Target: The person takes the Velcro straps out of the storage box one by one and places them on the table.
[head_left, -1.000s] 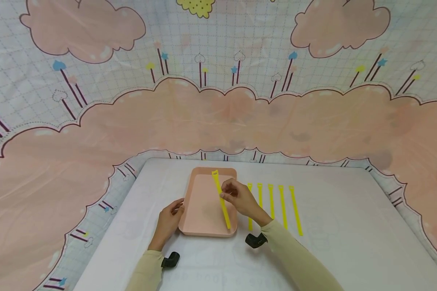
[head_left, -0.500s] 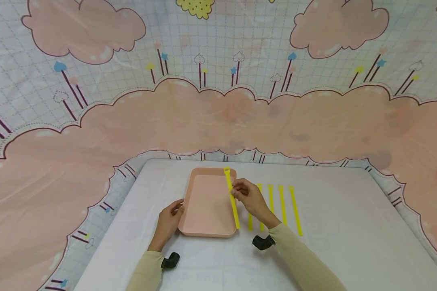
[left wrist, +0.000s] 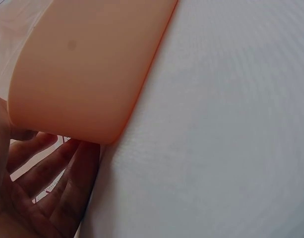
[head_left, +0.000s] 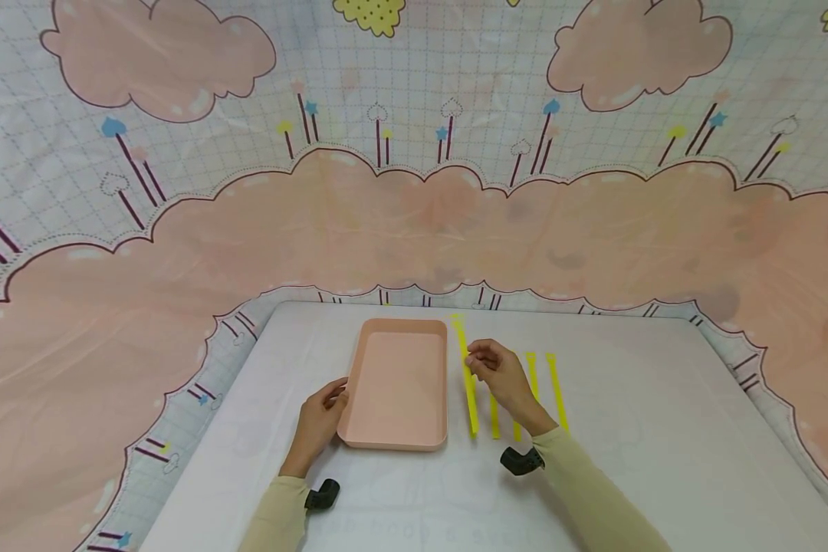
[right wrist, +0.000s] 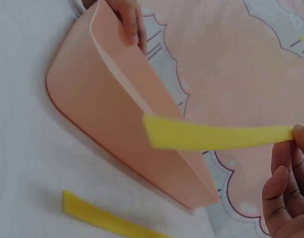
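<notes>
A pink tray (head_left: 398, 383) lies on the white table with nothing in it. My left hand (head_left: 323, 414) holds its near-left rim; the left wrist view shows the fingers (left wrist: 52, 193) against the tray's outer wall (left wrist: 87, 64). My right hand (head_left: 498, 373) pinches a long yellow strap (head_left: 466, 376) just right of the tray, off the table. In the right wrist view the strap (right wrist: 216, 136) sticks out leftward from my fingertips (right wrist: 285, 183), in front of the tray (right wrist: 127, 124).
Several more yellow straps (head_left: 556, 387) lie side by side on the white table (head_left: 648, 429) to the right of the tray, partly hidden by my right hand. One strap end (right wrist: 102, 215) shows near the tray. A patterned pink cloth (head_left: 414, 222) hangs behind.
My right hand has carried the yellow strap from over the tray to the right, past its right rim. The left hand and the tray have stayed put.
</notes>
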The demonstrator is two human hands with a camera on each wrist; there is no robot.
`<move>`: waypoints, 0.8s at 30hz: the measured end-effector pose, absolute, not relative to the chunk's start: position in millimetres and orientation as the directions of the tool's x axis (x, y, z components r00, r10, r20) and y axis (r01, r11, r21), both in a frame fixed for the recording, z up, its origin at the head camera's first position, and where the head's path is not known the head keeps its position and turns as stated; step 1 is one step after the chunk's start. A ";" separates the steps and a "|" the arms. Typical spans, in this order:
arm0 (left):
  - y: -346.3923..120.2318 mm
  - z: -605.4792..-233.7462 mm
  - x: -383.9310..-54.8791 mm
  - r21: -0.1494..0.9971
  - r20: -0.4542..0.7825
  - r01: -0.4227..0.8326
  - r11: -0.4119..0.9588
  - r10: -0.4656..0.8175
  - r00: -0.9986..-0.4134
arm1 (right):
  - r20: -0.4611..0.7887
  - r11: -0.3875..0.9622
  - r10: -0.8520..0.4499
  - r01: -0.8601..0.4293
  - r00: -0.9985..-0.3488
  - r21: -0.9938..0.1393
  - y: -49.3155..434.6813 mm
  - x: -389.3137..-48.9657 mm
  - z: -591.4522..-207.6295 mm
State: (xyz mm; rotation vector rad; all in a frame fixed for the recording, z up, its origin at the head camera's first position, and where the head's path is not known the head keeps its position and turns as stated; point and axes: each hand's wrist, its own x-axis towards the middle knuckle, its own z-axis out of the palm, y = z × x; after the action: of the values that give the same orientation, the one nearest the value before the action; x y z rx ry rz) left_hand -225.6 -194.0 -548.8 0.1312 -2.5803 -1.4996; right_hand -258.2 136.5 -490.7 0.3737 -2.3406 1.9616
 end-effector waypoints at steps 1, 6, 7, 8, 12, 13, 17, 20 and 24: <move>-194.0 -548.9 -225.7 0.867 0.089 0.001 0.498 -0.154 -0.984 | 0.206 0.156 -0.135 -0.226 -0.969 -0.962 138.6 -257.7 -490.7; -193.1 -548.1 -225.2 0.865 0.083 -0.006 0.501 -0.155 -0.985 | 0.182 0.183 -0.101 -0.198 -0.978 -0.963 151.4 -255.9 -493.1; -192.8 -547.7 -224.8 0.866 0.081 -0.007 0.500 -0.154 -0.985 | 0.174 0.190 -0.093 -0.189 -0.980 -0.963 154.2 -255.7 -493.9; -192.7 -547.6 -224.7 0.866 0.079 -0.009 0.499 -0.154 -0.985 | 0.164 0.197 -0.086 -0.178 -0.983 -0.964 157.2 -255.6 -495.0; -192.8 -547.6 -224.7 0.865 0.079 -0.009 0.501 -0.154 -0.985 | 0.114 0.224 -0.046 -0.121 -0.992 -0.967 168.7 -255.7 -497.7; -193.0 -547.7 -225.0 0.865 0.081 -0.007 0.501 -0.154 -0.985 | 0.104 0.228 -0.037 -0.110 -0.994 -0.967 171.6 -255.8 -498.1; -193.6 -547.1 -225.7 0.865 0.091 0.003 0.501 -0.152 -0.984 | 0.083 0.252 -0.005 -0.081 -0.997 -0.964 183.1 -256.0 -498.9; -193.7 -546.4 -225.6 0.869 0.093 0.006 0.495 -0.151 -0.984 | 0.076 0.261 0.019 -0.068 -0.997 -0.963 192.2 -256.5 -499.5; -193.3 -546.2 -225.4 0.869 0.097 0.009 0.494 -0.153 -0.983 | 0.067 0.262 0.045 -0.053 -0.997 -0.964 204.6 -257.7 -500.1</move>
State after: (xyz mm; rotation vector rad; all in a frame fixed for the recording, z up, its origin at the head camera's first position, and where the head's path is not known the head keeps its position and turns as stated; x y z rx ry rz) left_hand -225.4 -193.3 -546.2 0.1252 -2.5722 -1.4985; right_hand -257.7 204.6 -500.1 0.0074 -2.4298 1.8613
